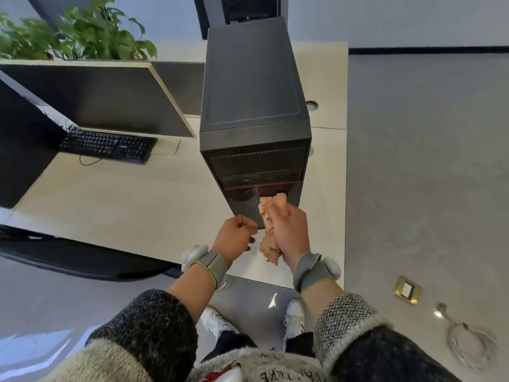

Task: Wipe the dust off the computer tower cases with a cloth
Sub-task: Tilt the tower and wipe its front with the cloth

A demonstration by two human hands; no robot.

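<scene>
Nearest me, my right hand (289, 232) grips the bunched peach cloth (272, 204), its top at the lower front of the black computer tower (253, 106). Just left, my left hand (234, 235) has its fingers curled on nothing. The tower stands upright on the counter (124, 205), with a keyboard (107, 146) far left.

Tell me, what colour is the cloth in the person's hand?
Pale peach-orange; the cloth shows best in the head view, bunched in the right hand.
</scene>
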